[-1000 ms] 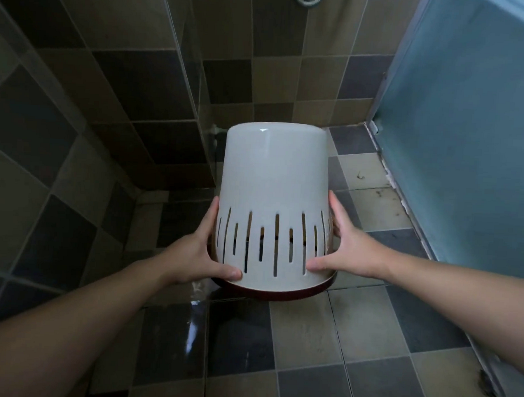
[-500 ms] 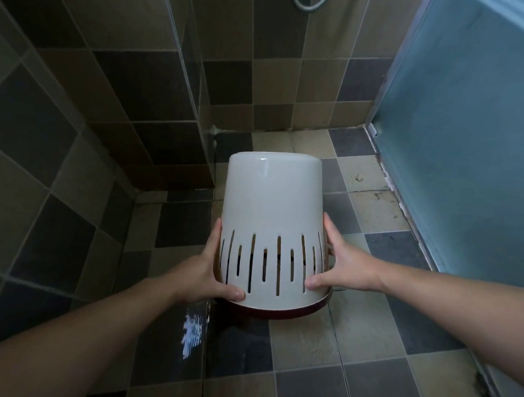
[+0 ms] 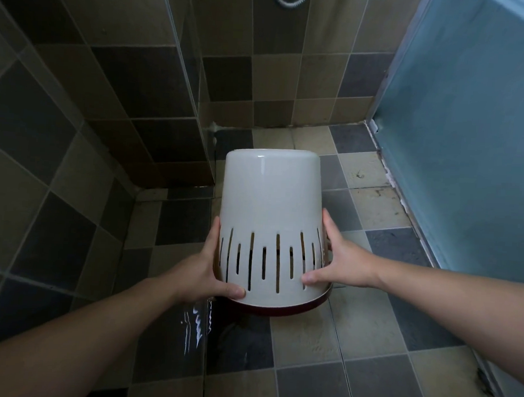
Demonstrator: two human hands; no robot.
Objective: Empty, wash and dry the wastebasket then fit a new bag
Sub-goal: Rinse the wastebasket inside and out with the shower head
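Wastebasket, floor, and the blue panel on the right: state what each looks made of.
Wastebasket: likely moulded plastic, glossy white with cut slots and a dark red rim.
Floor: ceramic or stone-look tile, matte, with grout lines and a wet sheen.
Blue panel: probably frosted glass or plastic, in a pale frame.

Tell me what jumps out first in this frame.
A white slotted wastebasket held upside down at centre, its dark red rim towards the camera, above the tiled floor. The left hand and right hand grip it on either side near the rim, thumbs on the slotted band. A wet sheen on the dark tile just below the left hand, and a blue panel fills the right.
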